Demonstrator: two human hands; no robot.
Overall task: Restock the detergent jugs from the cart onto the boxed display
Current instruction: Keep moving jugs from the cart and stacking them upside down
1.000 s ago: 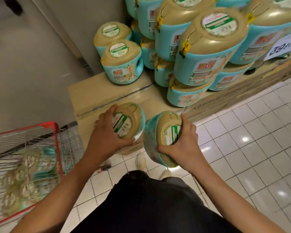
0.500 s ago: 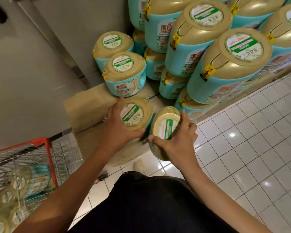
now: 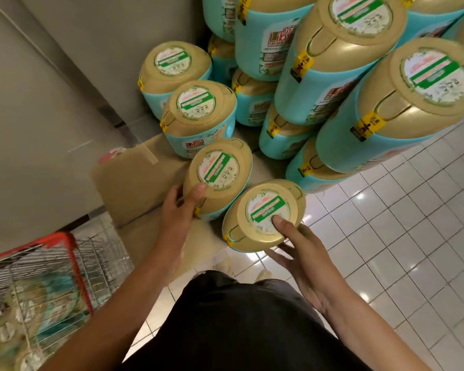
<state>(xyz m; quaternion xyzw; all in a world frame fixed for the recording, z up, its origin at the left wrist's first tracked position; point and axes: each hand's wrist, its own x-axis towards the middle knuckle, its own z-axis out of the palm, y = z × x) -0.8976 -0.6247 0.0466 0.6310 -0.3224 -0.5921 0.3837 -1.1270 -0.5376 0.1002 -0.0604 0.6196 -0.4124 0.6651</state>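
Two teal detergent jugs with gold lids stand side by side on the cardboard box display (image 3: 134,180). My left hand (image 3: 181,210) grips the left jug (image 3: 221,170), thumb on the lid's near edge and fingers curled round its side. My right hand (image 3: 299,250) holds the right jug (image 3: 265,212) at the box's front edge, thumb on the lid label, fingers spread along the near side under the rim. More jugs (image 3: 198,111) stand just behind on the box. The red-rimmed wire cart (image 3: 73,253) at lower left holds several blurred jugs (image 3: 40,303).
A tall stack of jugs (image 3: 332,76) rises at the right, close to the right jug. A grey wall panel (image 3: 51,103) borders the display on the left. White tiled floor (image 3: 399,236) lies to the right. My dark clothing fills the bottom centre.
Both hands carried their jugs forward and set them upright on the box in front of the standing jugs. The right fingers have spread out. The view has tipped closer to the display.
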